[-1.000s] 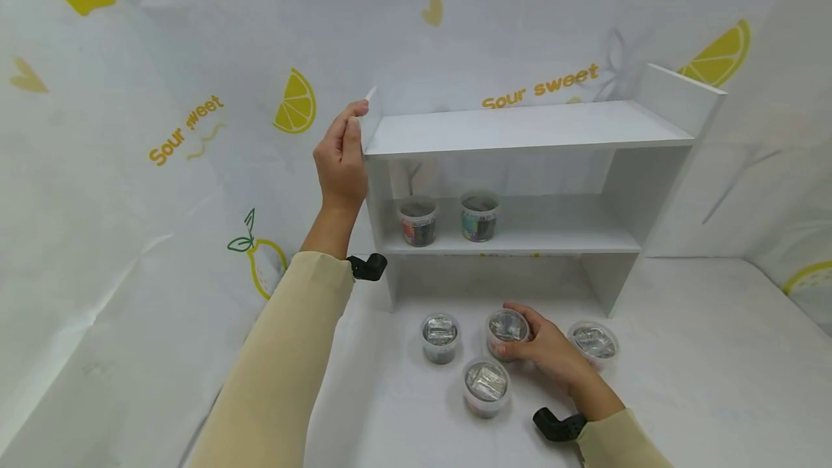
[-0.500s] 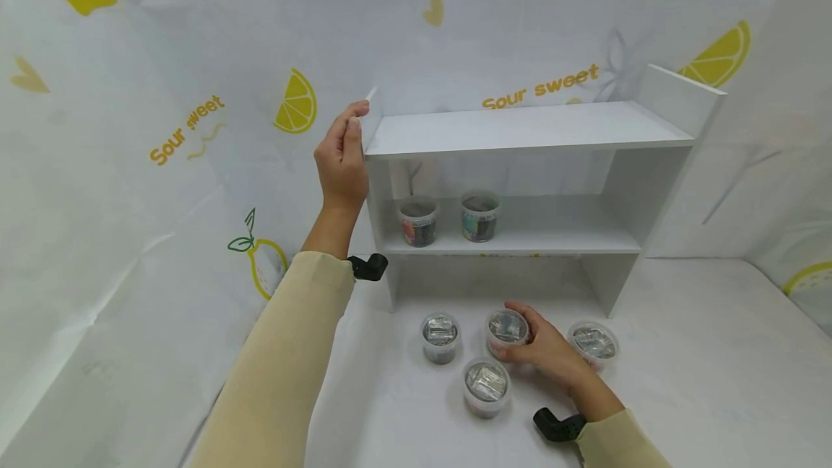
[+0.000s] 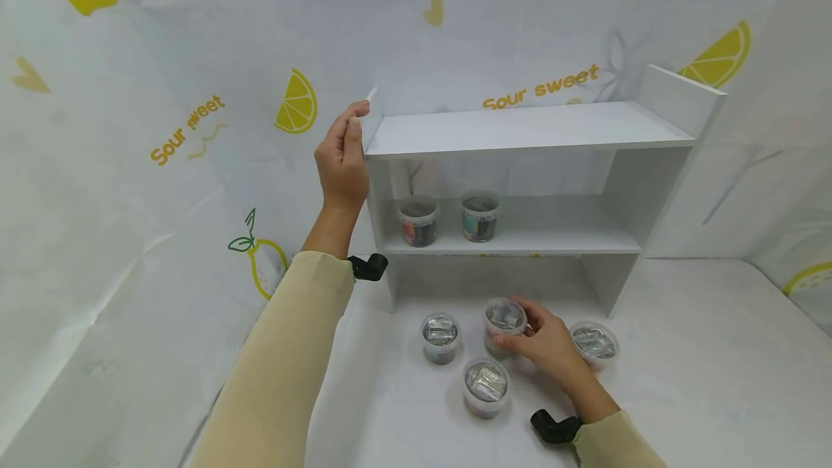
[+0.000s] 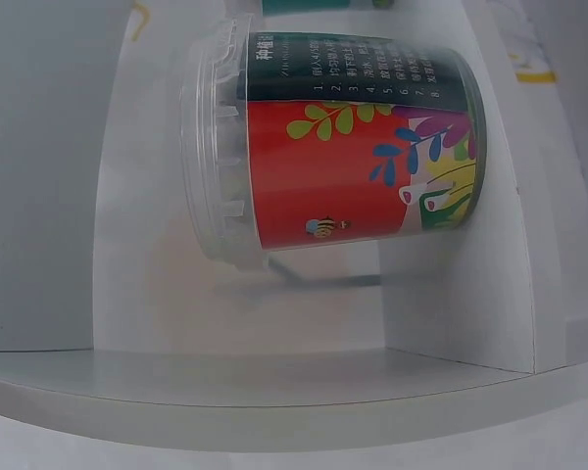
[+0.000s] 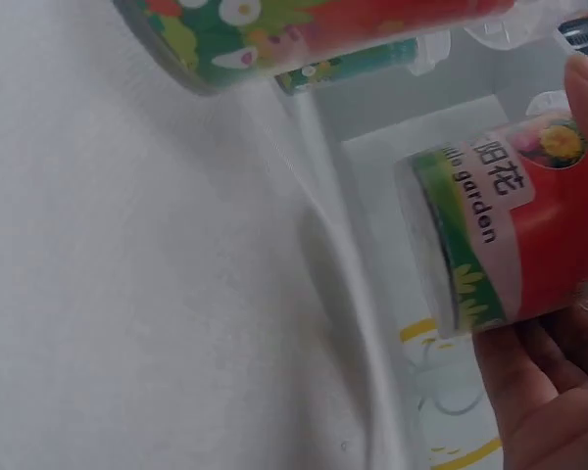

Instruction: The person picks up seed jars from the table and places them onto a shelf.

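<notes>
At the upper left of the head view, my left hand (image 3: pixel 343 157) grips the left side panel (image 3: pixel 372 121) of a white shelf. My right hand (image 3: pixel 549 345) holds a plastic planting cup (image 3: pixel 503 327) with a clear lid, thumb on one side and fingers on the other. In the right wrist view this cup (image 5: pixel 529 225) has a red and green label reading "garden". Around it on the table stand three more lidded cups: one on the left (image 3: pixel 440 338), one in front (image 3: pixel 486 387) and one on the right (image 3: pixel 593 344), partly behind my hand.
Two cups, one red-labelled (image 3: pixel 418 221) and one green-labelled (image 3: pixel 479 217), stand on the left half of the middle shelf board (image 3: pixel 552 226). Above them runs the top board (image 3: pixel 533 127). A lemon-printed white sheet (image 3: pixel 195 35) hangs behind.
My right hand has raised the cup slightly off its spot and moved it a little toward the shelf. The left hand stays on the side panel.
</notes>
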Demonstrator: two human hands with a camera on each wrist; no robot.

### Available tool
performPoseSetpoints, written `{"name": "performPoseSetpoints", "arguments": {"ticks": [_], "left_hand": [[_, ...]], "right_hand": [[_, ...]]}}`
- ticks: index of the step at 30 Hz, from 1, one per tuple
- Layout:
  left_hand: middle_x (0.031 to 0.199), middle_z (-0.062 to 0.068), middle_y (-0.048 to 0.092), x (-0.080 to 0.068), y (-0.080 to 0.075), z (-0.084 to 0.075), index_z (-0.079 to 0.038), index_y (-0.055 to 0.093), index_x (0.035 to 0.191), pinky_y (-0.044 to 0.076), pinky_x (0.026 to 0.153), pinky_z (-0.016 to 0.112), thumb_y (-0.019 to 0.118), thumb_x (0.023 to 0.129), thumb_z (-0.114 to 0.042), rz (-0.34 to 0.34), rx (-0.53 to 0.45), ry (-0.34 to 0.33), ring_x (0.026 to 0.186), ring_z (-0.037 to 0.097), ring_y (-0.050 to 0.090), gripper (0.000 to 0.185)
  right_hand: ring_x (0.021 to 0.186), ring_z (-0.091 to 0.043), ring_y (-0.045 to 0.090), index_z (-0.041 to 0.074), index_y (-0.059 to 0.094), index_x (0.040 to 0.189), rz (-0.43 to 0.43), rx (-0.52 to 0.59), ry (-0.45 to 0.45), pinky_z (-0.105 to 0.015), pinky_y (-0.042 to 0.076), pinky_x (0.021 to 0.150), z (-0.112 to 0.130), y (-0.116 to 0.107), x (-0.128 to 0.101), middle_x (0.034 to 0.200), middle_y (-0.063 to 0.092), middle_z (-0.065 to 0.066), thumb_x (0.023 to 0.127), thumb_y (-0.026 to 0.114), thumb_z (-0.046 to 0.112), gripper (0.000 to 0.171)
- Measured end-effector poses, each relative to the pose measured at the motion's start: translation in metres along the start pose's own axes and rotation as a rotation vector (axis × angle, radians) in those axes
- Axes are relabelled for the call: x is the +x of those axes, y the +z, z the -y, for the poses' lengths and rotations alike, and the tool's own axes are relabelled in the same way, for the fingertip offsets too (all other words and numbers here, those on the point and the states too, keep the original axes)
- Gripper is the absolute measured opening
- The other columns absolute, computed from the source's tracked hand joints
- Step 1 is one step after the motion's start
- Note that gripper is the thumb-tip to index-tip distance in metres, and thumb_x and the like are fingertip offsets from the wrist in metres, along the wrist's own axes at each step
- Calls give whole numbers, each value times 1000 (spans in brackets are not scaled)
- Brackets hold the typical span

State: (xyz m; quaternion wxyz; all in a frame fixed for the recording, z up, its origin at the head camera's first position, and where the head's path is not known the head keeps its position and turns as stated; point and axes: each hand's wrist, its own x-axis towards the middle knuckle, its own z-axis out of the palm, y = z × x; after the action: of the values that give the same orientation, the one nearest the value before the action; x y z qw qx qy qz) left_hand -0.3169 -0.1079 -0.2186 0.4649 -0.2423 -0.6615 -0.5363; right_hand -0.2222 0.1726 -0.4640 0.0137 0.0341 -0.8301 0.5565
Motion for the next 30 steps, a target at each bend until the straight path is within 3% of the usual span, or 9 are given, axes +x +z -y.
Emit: {"name": "performPoseSetpoints", "arguments": {"ticks": [4,7,10,12,16,20,25,30], "left_hand": [[122,20,67,1,1,10,10,65,114,44,105,25,41,102,-3,-5,-11,-3,124,23,59,31],[122,16,68,3,3,24,7,67,115,45,102,24,42,102,-6,-6,-19,4,124,17,59,30],[122,12,69,5,4,35,3,68,115,45,103,24,44,102,-8,-5,-24,24,124,13,59,30],[121,10,69,6,4,37,1,69,115,45,103,25,44,102,-10,-5,-20,38,123,11,59,30],[122,8,69,5,2,32,0,69,116,44,105,25,44,103,-13,-4,-7,30,123,9,59,30],[123,8,69,4,2,32,0,68,117,44,105,25,44,103,-13,-5,-3,23,123,8,59,31],[124,6,69,5,2,36,-2,68,118,42,107,24,44,103,-15,10,-8,-11,124,3,57,31],[125,7,68,4,1,37,-2,68,118,41,107,23,45,103,-13,15,-10,-41,126,6,56,29]], "right_hand": [[137,-36,44,8,46,144,-38,11,-13,-44,41,108,7,0,-2,147,47,-21,74,87,29,84],[133,-33,49,9,48,142,-86,16,-32,-26,47,100,14,-3,-5,141,52,-17,75,87,29,80],[127,-28,54,10,49,141,-135,5,-58,-9,44,88,24,-9,-7,135,56,-14,76,86,28,77],[125,-24,54,9,49,140,-162,0,-81,-4,41,86,32,-14,-8,133,57,-14,76,86,27,76],[113,-6,57,5,49,139,-206,-12,-155,-4,43,84,51,-31,-8,130,58,-16,78,84,23,72],[96,11,55,6,50,140,-254,-76,-226,-6,48,75,69,-52,-3,127,60,-17,80,83,23,71],[92,10,56,9,48,144,-297,-136,-225,-8,49,69,87,-80,10,130,58,-17,82,81,32,74],[95,12,55,9,46,146,-307,-139,-175,-6,48,73,97,-100,23,136,55,-18,83,78,38,76]]}}
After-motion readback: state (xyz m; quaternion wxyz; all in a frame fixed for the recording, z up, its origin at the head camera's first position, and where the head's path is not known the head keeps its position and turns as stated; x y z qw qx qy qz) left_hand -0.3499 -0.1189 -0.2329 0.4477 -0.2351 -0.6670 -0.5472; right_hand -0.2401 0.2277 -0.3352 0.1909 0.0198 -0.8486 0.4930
